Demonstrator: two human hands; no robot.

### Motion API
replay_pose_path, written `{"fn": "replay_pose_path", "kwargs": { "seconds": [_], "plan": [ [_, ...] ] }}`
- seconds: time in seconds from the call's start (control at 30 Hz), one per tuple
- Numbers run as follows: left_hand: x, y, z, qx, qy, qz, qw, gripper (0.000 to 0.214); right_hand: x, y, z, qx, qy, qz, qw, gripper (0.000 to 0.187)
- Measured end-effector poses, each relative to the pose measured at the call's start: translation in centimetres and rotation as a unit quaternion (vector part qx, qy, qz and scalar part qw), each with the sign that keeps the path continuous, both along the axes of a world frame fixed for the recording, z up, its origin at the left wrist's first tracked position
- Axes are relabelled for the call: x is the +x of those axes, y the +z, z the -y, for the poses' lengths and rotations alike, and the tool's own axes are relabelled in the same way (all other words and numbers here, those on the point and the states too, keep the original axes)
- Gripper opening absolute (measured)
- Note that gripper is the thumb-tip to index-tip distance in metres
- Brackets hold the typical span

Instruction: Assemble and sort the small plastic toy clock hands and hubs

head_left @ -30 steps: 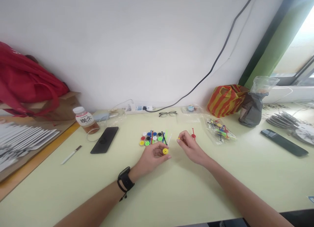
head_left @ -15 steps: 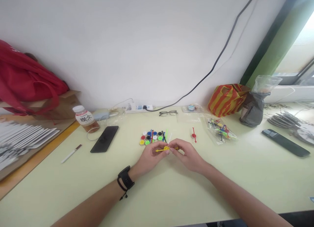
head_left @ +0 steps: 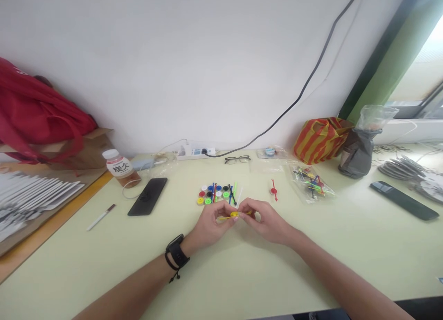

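Observation:
Between my fingertips, near the middle of the table, is a yellow arrow spinner with a round hub. My left hand pinches it from the left, a black watch on that wrist. From the other side my right hand grips it, its fingertips hiding part of the arrow. Just beyond my hands lie several coloured round discs, with thin coloured arrow strips on and beside them. A finished-looking red arrow spinner rests farther right. More spinners fill a clear plastic bag.
A black phone, a pen and a drink bottle stand or lie at left. Glasses and a power strip are by the wall. At right are a striped bag, a grey bag and a dark flat case.
The yellow arrow spinner has tilted flatter and dropped slightly toward me between my fingers. Both hands keep hold of it and have shifted only a little.

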State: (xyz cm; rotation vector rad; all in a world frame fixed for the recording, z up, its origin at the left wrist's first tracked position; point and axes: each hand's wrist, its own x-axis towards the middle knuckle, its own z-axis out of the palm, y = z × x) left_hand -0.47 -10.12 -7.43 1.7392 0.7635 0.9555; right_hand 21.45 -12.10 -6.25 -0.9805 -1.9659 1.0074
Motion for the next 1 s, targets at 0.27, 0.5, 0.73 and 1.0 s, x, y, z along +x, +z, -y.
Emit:
{"fn": "replay_pose_path", "kwargs": {
  "seconds": [0.27, 0.5, 0.73, 1.0],
  "plan": [
    [0.1, 0.0, 0.0, -0.054, -0.032, 0.048, 0.997, 0.02, 0.3, -0.1, -0.5, -0.016, -0.019, -0.021, 0.999, 0.014],
    [0.0, -0.3, -0.5, -0.14, -0.046, 0.104, 0.984, 0.022, 0.5, -1.1, -1.0, 0.069, -0.09, -0.041, 0.993, 0.026],
    [0.2, -0.3, -0.9, -0.161, 0.009, 0.125, 0.979, 0.031, 0.4, -1.2, -0.7, 0.079, -0.089, -0.055, 0.991, 0.035],
    [0.2, -0.8, -1.1, -0.132, 0.037, 0.122, 0.983, 0.03, 0.1, -1.3, -0.5, -0.035, -0.057, -0.092, 0.994, 0.049]
  ]
}}
